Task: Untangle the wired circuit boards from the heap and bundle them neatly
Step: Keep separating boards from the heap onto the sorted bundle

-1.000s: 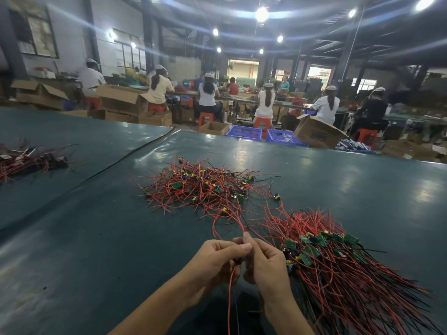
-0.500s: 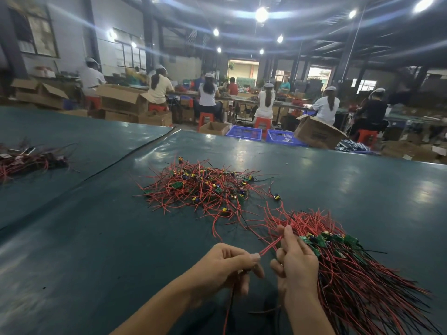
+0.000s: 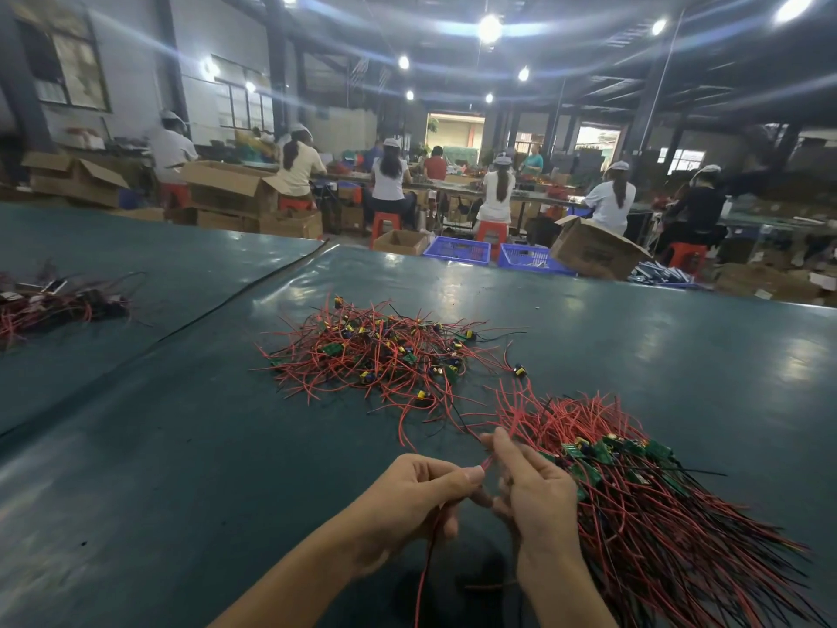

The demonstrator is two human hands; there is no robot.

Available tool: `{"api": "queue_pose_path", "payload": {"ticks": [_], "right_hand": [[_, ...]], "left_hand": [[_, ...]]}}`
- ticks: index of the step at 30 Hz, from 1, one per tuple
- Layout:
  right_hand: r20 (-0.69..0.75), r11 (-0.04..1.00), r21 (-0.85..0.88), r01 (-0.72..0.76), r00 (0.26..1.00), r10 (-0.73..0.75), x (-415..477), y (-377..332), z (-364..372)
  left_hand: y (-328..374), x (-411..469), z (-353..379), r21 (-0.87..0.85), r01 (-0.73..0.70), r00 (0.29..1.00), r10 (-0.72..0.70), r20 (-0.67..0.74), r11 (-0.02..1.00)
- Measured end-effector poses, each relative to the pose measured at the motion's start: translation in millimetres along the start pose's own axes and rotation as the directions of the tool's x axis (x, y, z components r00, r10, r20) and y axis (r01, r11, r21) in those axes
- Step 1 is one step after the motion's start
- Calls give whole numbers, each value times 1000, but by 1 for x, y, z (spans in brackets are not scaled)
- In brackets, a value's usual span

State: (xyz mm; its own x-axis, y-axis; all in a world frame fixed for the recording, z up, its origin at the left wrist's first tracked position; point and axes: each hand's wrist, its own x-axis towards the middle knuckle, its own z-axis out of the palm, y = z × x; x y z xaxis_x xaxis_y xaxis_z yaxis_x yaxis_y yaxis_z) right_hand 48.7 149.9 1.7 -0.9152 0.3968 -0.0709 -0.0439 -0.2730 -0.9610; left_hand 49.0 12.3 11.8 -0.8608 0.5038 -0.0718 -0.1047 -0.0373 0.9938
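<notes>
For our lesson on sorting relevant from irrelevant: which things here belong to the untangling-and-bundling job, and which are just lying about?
Job: left hand, right hand, red wire between them, tangled heap, neat bundle.
Lying about: far-left wire pile, cardboard boxes, blue crates.

On the table (image 3: 181, 446) the heap (image 3: 376, 355) lies ahead of us. The bundle (image 3: 634, 491) lies nearer, to its right. Our left hand (image 3: 407, 496) and right hand (image 3: 534, 487) sit before the heap, left of the bundle, with a wire (image 3: 487, 463) between them. Another pile (image 3: 54, 305) lies far left; boxes (image 3: 593, 253) stand behind the table.
</notes>
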Motion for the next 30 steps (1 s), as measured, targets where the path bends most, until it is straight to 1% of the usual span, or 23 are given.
{"api": "queue_pose_path", "payload": {"ticks": [3, 6, 8, 10, 11, 13, 16, 19, 21, 23, 25, 27, 28, 30], "right_hand": [[-58, 995, 100, 3, 998, 3, 6, -5, -8], [-122, 991, 118, 58, 992, -43, 11, -5, -11], [-170, 984, 146, 98, 983, -72, 14, -7, -11], [-174, 979, 173, 112, 981, -82, 15, -9, -13], [-150, 978, 180, 106, 986, -79, 13, -10, -13], [-47, 986, 154, 63, 997, -56, 8, -10, -10], [126, 1000, 15, 14, 992, -16, -5, -5, 0], [216, 997, -52, 48, 976, -36, -13, 0, 9], [238, 994, -40, 97, 968, -85, -14, 0, 9], [207, 991, -36, 129, 971, -119, -13, -2, 6], [129, 990, -39, 132, 984, -126, -9, -2, 3], [58, 991, -30, 129, 990, -127, -4, -1, -1], [37, 991, -24, 133, 991, -132, -3, 0, -2], [16, 988, -14, 152, 988, -152, 1, 1, -2]], "left_hand": [[1, 0, 1, -12, 17, 999, -16, 40, 1000], [-1, -1, -1, -71, 31, 998, -27, 55, 997], [-2, -1, -5, -104, 33, 998, -29, 48, 994], [-3, -1, -9, -109, 21, 1000, -20, 12, 994], [-3, 0, -10, -116, 8, 1000, -10, -13, 993], [-2, 1, -11, -127, -21, 999, 14, -51, 992], [-2, 1, -11, -135, -45, 997, 37, -62, 990], [-3, 2, -14, -121, -47, 998, 41, -51, 992], [-3, 2, -16, -97, -41, 998, 37, -43, 994], [-3, 3, -21, -40, -32, 999, 30, -44, 999], [-3, 4, -27, 33, -17, 998, 19, -58, 999], [-2, 5, -33, 62, -9, 998, 13, -61, 998], [-1, 4, -34, 73, -11, 999, 14, -49, 997], [-3, 4, -34, 119, -20, 999, 16, 29, 993]]}}
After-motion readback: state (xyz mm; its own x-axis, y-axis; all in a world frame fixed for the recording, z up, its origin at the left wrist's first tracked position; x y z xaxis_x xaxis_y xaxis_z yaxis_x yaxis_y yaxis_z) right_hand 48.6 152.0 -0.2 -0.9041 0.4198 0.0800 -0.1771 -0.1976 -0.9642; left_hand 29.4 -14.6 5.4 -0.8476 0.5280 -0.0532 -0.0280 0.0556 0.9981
